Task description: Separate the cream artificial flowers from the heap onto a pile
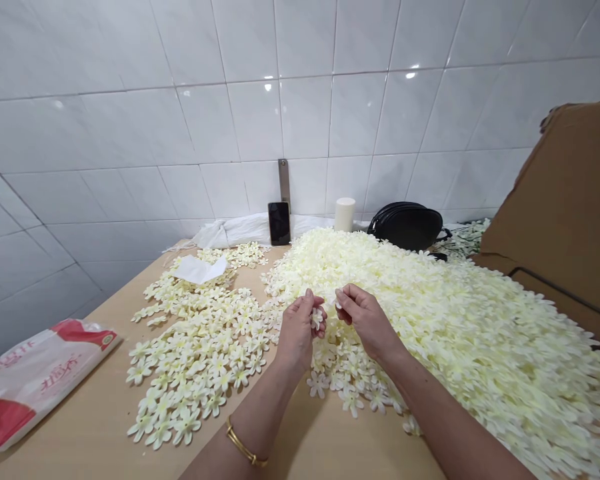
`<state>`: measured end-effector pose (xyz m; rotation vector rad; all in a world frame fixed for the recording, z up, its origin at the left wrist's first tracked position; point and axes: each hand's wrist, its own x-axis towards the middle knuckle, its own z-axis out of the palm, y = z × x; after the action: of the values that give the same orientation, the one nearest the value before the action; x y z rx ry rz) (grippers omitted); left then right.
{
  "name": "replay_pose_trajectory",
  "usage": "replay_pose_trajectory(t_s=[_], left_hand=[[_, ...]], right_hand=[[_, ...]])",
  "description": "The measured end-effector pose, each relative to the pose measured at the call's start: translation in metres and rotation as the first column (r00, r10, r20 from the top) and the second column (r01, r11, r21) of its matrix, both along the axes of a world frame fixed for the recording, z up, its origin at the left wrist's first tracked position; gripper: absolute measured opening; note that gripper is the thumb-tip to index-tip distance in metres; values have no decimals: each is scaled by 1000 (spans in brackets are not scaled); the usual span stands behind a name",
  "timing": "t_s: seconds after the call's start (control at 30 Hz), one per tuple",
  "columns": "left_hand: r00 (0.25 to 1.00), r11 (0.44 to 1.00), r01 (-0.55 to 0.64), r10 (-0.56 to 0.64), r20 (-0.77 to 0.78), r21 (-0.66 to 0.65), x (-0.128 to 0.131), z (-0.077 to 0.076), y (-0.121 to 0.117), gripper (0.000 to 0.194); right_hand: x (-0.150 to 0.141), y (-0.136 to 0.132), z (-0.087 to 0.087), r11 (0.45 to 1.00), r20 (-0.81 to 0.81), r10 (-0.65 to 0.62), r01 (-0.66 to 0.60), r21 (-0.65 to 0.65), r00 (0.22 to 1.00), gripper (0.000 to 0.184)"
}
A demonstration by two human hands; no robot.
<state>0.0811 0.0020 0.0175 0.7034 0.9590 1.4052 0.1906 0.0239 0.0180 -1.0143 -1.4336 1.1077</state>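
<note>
My left hand (300,327) is closed around a small white artificial flower (317,318), whose petals show between the curled fingers. Just across from it, my right hand (363,317) pinches a white petal-like piece (339,304) between thumb and forefinger; most of it is hidden. Both hands hover over the near edge of a large heap of pale cream artificial flowers (445,327), which spreads to the right. To the left lies a thinner scatter of the same flowers (205,347), mostly flat on the table.
On the wooden table (95,400), a red-and-white plastic pack (45,380) lies at left. A white paper (200,269) rests on the scatter. Along the tiled wall stand a phone (279,223), a white cylinder (345,215) and a black bag (406,225). Cardboard (560,213) rises at right.
</note>
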Motion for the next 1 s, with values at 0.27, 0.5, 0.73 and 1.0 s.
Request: replay_pose_trajectory(t_s=[0.27, 0.5, 0.73, 1.0], left_hand=[[1000, 1000, 20, -20, -15, 1, 0, 2, -2, 32], [984, 987, -70, 92, -155, 144, 3, 1, -4, 13], [992, 998, -49, 54, -112, 46, 4, 0, -3, 18], [992, 998, 3, 5, -122, 63, 2, 2, -4, 24]], right_hand=[[-4, 0, -5, 998, 66, 41, -43, 39, 997, 37], [-7, -3, 3, 999, -56, 50, -51, -13, 997, 33], [-7, -3, -1, 1000, -92, -13, 12, -17, 996, 25], [-8, -2, -4, 998, -138, 23, -30, -52, 990, 27]])
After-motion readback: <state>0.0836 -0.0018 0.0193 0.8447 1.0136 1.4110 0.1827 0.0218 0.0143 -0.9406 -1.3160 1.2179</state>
